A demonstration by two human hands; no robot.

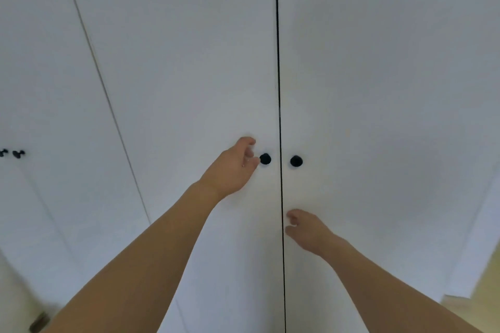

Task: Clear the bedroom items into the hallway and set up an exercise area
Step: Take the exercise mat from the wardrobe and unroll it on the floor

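Two tall white wardrobe doors fill the view, a left door (189, 76) and a right door (378, 76), shut with a thin dark gap between them. Each carries a round black knob: the left knob (265, 159) and the right knob (296, 161). My left hand (234, 167) is raised with fingers curled and apart, its fingertips just touching or nearly touching the left knob. My right hand (305, 230) hovers lower, below the right knob, fingers loosely spread and holding nothing.
Another white wardrobe door (40, 89) stands at the left with small black knobs (18, 153). A strip of pale yellowish floor (481, 300) shows at the lower right, and a small brown object (39, 322) lies at the lower left.
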